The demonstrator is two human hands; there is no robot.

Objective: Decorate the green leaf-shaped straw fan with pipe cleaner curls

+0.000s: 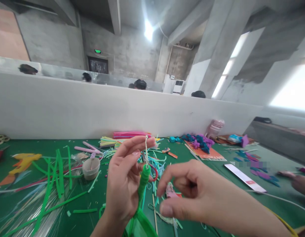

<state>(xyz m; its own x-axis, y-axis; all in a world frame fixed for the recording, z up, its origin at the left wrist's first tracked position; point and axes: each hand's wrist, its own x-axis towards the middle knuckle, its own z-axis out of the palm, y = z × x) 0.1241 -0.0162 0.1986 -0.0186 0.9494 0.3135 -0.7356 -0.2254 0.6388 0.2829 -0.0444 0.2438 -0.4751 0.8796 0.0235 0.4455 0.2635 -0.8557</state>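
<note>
My left hand (pixel 125 179) is raised over the green table (pixel 90 200). Its thumb and forefinger pinch a thin pale wire (pixel 146 149) that sticks up from a green wrapped stem (pixel 143 184). The stem runs down past my palm to a green paper piece (pixel 140 225) at the frame's bottom edge. My right hand (pixel 192 194) hovers just to the right of the stem, fingers curled and pinched together with nothing visible in them. A small pink and red piece (pixel 170 191) lies behind its fingers.
Green paper strips (pixel 57 174), a small cup (pixel 91 168), pink scissors (pixel 87 148), stacked coloured strips (pixel 127 135), blue and purple paper flowers (pixel 200 141), a phone (pixel 243 177) and a yellow glue gun (pixel 22 162) lie about. Another person's hand (pixel 297 181) rests at the right. A white partition (pixel 93 108) stands behind.
</note>
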